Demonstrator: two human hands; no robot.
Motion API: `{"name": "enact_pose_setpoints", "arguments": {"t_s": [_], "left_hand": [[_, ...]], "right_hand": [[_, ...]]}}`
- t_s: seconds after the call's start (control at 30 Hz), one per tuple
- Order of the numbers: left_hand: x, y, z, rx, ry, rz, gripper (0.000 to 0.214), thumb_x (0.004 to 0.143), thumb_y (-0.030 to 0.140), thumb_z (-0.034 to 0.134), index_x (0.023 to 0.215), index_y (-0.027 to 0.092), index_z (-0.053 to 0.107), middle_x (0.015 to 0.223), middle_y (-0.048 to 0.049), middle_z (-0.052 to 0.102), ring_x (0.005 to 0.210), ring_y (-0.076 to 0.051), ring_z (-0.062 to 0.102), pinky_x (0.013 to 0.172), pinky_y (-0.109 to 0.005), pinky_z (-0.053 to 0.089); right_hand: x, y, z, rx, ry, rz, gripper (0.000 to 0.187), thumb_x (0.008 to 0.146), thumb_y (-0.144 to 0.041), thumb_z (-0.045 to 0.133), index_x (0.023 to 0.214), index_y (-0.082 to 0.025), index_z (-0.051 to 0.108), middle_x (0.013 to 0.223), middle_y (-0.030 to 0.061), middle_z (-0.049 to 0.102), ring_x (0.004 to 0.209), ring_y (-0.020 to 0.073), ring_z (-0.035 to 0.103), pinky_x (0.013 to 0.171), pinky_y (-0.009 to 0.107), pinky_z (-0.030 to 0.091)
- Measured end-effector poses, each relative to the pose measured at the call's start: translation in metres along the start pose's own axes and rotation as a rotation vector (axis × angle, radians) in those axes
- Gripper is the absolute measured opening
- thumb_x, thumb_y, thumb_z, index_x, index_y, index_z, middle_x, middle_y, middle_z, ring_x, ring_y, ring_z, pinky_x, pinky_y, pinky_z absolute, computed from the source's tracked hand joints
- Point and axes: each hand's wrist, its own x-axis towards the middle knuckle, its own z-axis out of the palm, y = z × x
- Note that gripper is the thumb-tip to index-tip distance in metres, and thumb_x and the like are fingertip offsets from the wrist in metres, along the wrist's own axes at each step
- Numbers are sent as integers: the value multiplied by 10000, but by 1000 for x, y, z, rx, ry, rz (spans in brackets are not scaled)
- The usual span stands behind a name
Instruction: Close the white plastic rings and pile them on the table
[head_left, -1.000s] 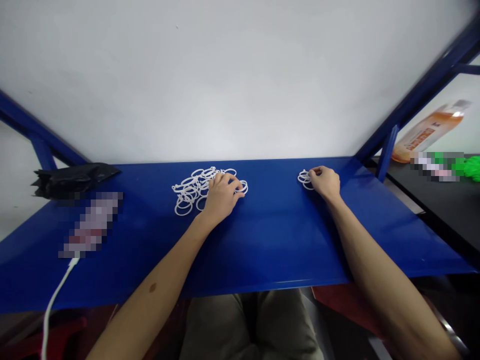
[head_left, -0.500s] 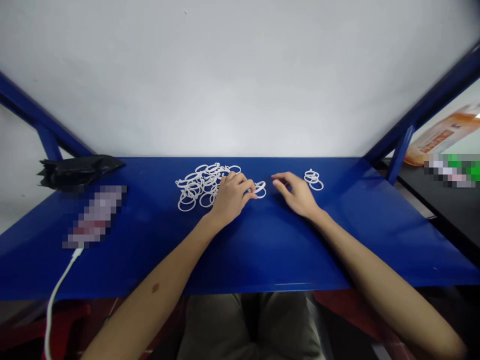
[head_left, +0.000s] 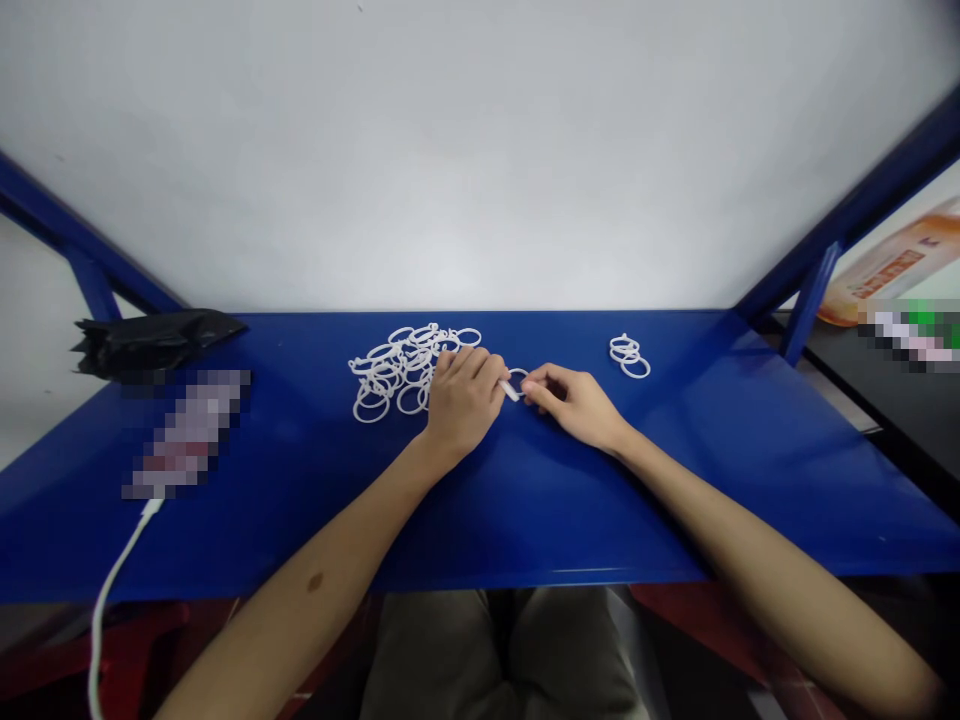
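Between my two hands is a white plastic ring [head_left: 517,372], partly covered by fingers. My left hand [head_left: 466,400] is closed on the ring's left side, where a short white piece sticks out by the thumb. My right hand [head_left: 571,402] pinches the ring's right edge between thumb and forefinger. Just left of my left hand lies a tangled pile of white rings [head_left: 397,365] with small eyelets, partly hidden by that hand. A few similar white rings [head_left: 628,357] lie overlapped beyond my right hand.
The blue table [head_left: 555,510] has a black plastic bag [head_left: 157,342] at its back left. In front of the bag is a blurred-out flat object [head_left: 191,430] with a white cable [head_left: 112,590] plugged in. Blue frame posts [head_left: 814,300] stand at both sides, with a white wall [head_left: 480,160] behind.
My right hand has moved left and closed on the ring at my left hand. My left hand has turned slightly, still on that ring. Both groups of rings lie as before.
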Motion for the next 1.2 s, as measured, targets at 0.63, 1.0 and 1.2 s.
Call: {"name": "enact_pose_setpoints", "arguments": {"t_s": [0.63,1.0,1.2], "left_hand": [[4,4,-1,-463,-63,-215,161,908,225,640,1062,200,601,851,-6,671,772,-151,609,747,-293,493],[0,4,1,-434,-145,-184,154,924,107,584,831,221,629,824,18,687,792,-160,588,744,-289,465],[0,6,-4,-449,-63,-134,198,940,98,568,793,215,629,793,33,690,769,-147,583,732,-272,455]], "right_hand": [[1,5,-3,-47,197,-117,239,955,-430,567,1017,-217,655,753,6,674,626,143,602,611,277,489],[-3,0,-4,-150,48,-286,212,990,-356,536,906,-207,660,754,8,676,626,131,581,614,261,445],[-9,-8,-6,-188,68,-420,173,1007,-299,531,929,-200,650,853,27,699,729,140,630,679,259,472]]}}
